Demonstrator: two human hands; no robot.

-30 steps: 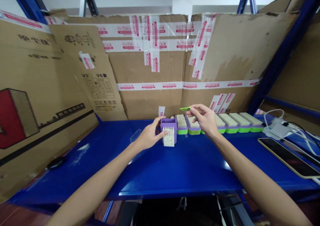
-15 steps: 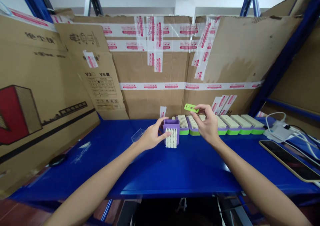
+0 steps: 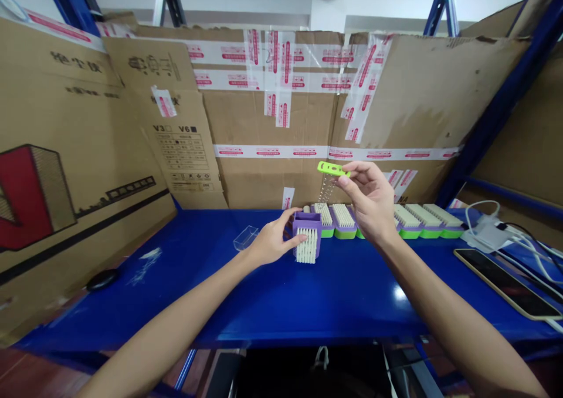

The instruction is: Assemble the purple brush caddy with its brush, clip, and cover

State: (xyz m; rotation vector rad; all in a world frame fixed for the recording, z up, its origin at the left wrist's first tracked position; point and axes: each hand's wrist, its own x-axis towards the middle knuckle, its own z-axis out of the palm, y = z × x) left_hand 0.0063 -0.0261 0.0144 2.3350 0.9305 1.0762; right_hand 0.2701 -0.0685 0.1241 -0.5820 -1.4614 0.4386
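The left hand [image 3: 273, 241] has its fingers closed around a purple brush [image 3: 307, 238], which stands on its narrow end on the blue surface [image 3: 308, 304] with its pale bristles facing the camera. At 1 o'clock from it, raised well off the surface, the right hand [image 3: 373, 201] pinches one end of a green plastic strip [image 3: 331, 169] between thumb and forefinger. The strip is held roughly level, above the brush and apart from it, and fine pins [image 3: 324, 190] hang from its underside.

The pinch takes only the strip's end, so I judge it could twist or slip and drop onto the row of brushes [image 3: 417, 216] lying bristles-up at 3 o'clock of the purple one. The thin pins look easy to bend if they catch an edge. Standing on end, the purple brush would likely topple if the left hand's hold slackened.

A small clear plastic tray [image 3: 245, 238] sits near the left hand at 9 o'clock; what it holds cannot be made out. A phone [image 3: 505, 281] lies at 4 o'clock.
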